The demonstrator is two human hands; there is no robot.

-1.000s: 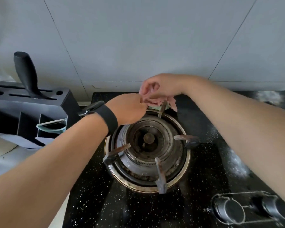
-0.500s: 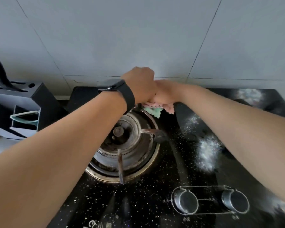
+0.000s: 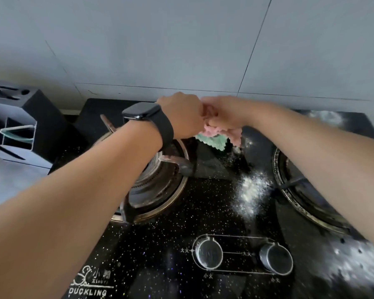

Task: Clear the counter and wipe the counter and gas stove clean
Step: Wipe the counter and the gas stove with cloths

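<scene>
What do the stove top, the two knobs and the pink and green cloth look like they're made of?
The stove top looks like tempered glass: glossy black, glitter-speckled, reflecting light. The knobs are metal or metal-look plastic, silvery satin; I can't tell which. The cloth is a soft fuzzy textile, probably microfibre or chenille, given its tufted edges.

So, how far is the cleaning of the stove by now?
Done: nothing plainly wiped yet. In hand: the right hand grips the pink and green cloth at the back of the stove, the left hand against it, fingers hidden. Left: white powder between the burners, more at its right side, and the knife block on the counter.
</scene>
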